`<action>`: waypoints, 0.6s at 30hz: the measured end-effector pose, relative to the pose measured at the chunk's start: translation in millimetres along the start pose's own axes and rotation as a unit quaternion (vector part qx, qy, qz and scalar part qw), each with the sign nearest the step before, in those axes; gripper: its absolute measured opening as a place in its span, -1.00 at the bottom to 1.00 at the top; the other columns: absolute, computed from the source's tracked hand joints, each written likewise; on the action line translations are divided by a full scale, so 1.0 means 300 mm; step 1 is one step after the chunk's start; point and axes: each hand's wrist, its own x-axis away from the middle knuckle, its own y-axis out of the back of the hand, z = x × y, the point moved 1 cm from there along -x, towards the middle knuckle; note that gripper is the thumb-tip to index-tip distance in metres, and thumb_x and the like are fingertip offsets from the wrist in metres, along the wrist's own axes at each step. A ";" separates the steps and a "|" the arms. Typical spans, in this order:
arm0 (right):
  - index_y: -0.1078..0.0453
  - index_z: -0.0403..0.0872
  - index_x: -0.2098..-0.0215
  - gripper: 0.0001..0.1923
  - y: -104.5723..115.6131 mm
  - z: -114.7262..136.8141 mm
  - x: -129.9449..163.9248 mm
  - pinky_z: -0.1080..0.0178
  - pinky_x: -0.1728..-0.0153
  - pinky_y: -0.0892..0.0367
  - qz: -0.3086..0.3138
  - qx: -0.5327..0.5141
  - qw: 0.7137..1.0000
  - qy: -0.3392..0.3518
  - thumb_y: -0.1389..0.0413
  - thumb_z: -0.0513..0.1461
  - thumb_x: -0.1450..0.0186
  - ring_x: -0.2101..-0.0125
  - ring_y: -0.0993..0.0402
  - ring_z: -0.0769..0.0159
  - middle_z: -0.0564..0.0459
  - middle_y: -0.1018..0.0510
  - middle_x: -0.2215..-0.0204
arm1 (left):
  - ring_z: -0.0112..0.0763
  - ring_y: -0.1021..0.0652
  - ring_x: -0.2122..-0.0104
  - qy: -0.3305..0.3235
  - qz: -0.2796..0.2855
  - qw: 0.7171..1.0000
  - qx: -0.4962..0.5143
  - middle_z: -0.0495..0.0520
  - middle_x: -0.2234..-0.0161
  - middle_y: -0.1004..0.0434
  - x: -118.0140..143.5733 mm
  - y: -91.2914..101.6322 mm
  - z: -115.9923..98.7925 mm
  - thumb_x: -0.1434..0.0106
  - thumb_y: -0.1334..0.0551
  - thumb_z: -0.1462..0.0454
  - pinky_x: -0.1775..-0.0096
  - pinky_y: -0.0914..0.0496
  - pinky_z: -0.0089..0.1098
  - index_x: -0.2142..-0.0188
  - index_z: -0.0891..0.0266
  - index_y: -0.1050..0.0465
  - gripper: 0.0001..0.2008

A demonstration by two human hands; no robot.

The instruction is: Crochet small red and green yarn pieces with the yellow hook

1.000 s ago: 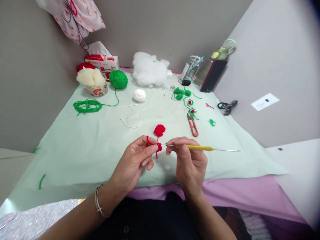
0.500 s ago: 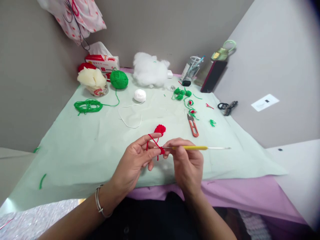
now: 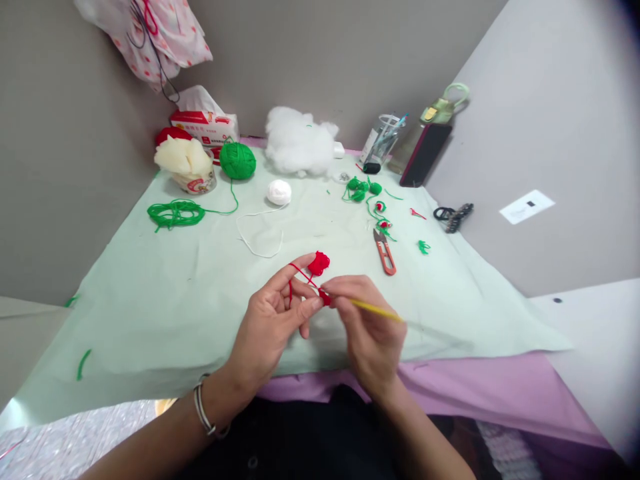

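bare forearms, silver bangles (image 3: 205, 415) on L wrist

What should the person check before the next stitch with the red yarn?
1. Left hand pinches the small red crochet piece: ok.
2. Red yarn strand runs taut over the left forefinger: ok.
3. Right hand grips the yellow crochet hook: ok.
4. Hook tip caught in a loop: cannot tell, hidden by fingers and blurred.
5. Red yarn ball lies close behind the hands on the green cloth: ok.
6. Orange snips lie apart from the strand: ok.
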 end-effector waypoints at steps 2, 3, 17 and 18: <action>-0.64 0.07 -0.02 -0.67 -0.013 0.002 0.013 0.11 0.13 -0.58 -0.008 0.065 0.996 0.061 -0.19 -0.41 -0.42 0.11 -0.66 0.17 -0.08 -0.70 0.08 | -0.63 -0.40 0.56 0.017 0.011 1.000 0.006 -0.09 0.40 -0.54 0.005 -0.004 0.009 -0.19 -0.54 0.32 0.48 -0.35 -0.58 -0.18 0.10 -0.61 -0.45; -0.64 0.07 -0.03 -0.66 -0.016 0.001 0.016 0.11 0.13 -0.59 -0.017 0.064 0.995 0.070 -0.19 -0.41 -0.42 0.08 -0.66 0.16 -0.09 -0.70 0.06 | -0.65 -0.33 0.59 0.040 0.017 0.999 0.020 -0.09 0.42 -0.51 0.006 -0.006 0.011 -0.19 -0.54 0.31 0.49 -0.34 -0.57 -0.15 0.15 -0.63 -0.48; -0.55 0.02 -0.09 -0.71 0.037 0.030 -0.001 0.14 0.25 -0.64 0.066 0.100 0.988 0.095 -0.10 -0.33 -0.49 0.24 -0.70 0.19 -0.07 -0.74 0.16 | -0.61 -0.34 0.56 0.005 -0.023 1.000 -0.014 -0.09 0.37 -0.50 0.004 0.007 -0.026 -0.18 -0.53 0.30 0.54 -0.35 -0.55 -0.07 0.10 -0.68 -0.56; -0.53 0.03 -0.14 -0.66 0.035 0.033 0.007 0.13 0.23 -0.65 0.080 0.141 0.976 0.148 -0.13 -0.36 -0.46 0.18 -0.70 0.15 -0.10 -0.73 0.12 | -0.59 -0.37 0.54 -0.008 -0.034 0.999 -0.021 -0.09 0.38 -0.50 0.003 0.007 -0.024 -0.19 -0.52 0.30 0.53 -0.36 -0.56 -0.08 0.10 -0.67 -0.56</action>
